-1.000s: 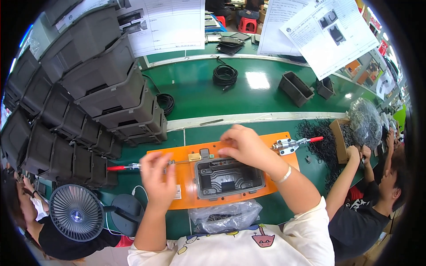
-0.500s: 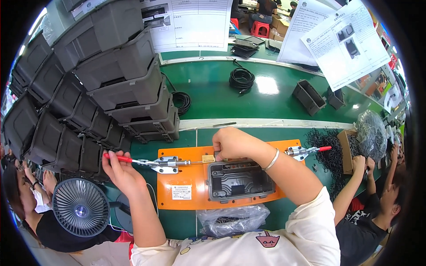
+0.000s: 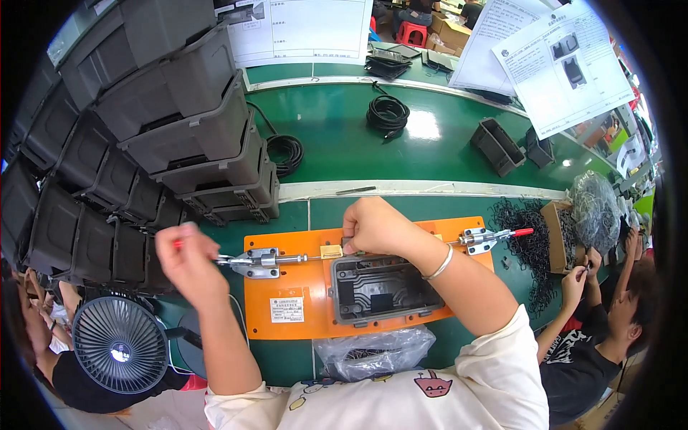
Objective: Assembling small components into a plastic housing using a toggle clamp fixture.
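Observation:
My left hand (image 3: 190,261) is closed around the red handle of the left toggle clamp (image 3: 258,264), its fingers a little blurred. This clamp is fixed to the left end of an orange plate (image 3: 269,297), and its rod runs to a small yellow block (image 3: 331,251). My right hand (image 3: 380,228) is bent down with fingers pinched together beside that block, at the far edge of a dark grey open plastic housing (image 3: 383,290). What its fingertips hold is mostly hidden. A second toggle clamp (image 3: 479,240) with a red handle sits at the plate's right end.
Stacked dark grey bins (image 3: 208,136) rise at the left above a fan (image 3: 122,344). A clear plastic bag (image 3: 373,351) lies before the plate. Black hooks (image 3: 527,265) are heaped by a cardboard box (image 3: 559,233) at right, near a co-worker's hands. A coiled cable (image 3: 388,115) lies farther back.
My left hand has wrapped round the red handle, where before only its fingertips touched it, and has shifted slightly left. My right hand stays at the housing's far edge. The whole view has shifted slightly.

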Available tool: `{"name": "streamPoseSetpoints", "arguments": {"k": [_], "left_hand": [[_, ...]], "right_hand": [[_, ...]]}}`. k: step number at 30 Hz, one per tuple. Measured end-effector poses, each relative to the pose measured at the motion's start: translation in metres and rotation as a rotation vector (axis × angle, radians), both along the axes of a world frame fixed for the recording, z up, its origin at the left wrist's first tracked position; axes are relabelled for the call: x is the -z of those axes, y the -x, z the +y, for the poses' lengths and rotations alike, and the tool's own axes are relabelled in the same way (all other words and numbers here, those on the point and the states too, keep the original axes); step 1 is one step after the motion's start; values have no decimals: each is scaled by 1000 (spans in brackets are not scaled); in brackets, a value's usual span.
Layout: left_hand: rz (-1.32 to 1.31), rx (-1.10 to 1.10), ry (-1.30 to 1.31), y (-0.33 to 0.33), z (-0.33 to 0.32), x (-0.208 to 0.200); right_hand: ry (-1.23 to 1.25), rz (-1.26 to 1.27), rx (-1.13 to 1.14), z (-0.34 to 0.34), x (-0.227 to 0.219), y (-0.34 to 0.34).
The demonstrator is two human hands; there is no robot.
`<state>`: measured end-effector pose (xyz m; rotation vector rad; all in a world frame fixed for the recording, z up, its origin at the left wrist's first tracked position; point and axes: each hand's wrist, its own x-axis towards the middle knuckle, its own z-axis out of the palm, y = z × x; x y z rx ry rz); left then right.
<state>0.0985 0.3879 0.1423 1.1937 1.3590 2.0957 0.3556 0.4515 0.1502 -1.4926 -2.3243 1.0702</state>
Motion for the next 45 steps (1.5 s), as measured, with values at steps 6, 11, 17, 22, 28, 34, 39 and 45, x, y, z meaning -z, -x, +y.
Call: {"name": "streamPoseSetpoints", "arguments": {"k": [6,11,17,22,28,34,39,45], "left_hand": [[1030,148,123,-58,-4,12],[168,-190,0,-10,-13,2],[1029,117,-77,-80,-23,-9],[1329,427,180,-156,4,19],[1279,686,319,-183,20,27],[1204,621,132,-179,19,38],[1192,667,190,-180,18,34],[1148,377,-28,-140,-11,9]], "right_hand": [[55,71,6,0,-1,1],[-180,302,255,-22,-12,-62],[-1011,299,1284,-63,81,-279],[-116,1517,1591,-52,90,-296],[-354,1589,1049,-43,32,-292],[-694,494,259,-42,20,-171],[-735,-181,289,-54,14,-142],[-964,519,1096,-71,-28,-195]]}}
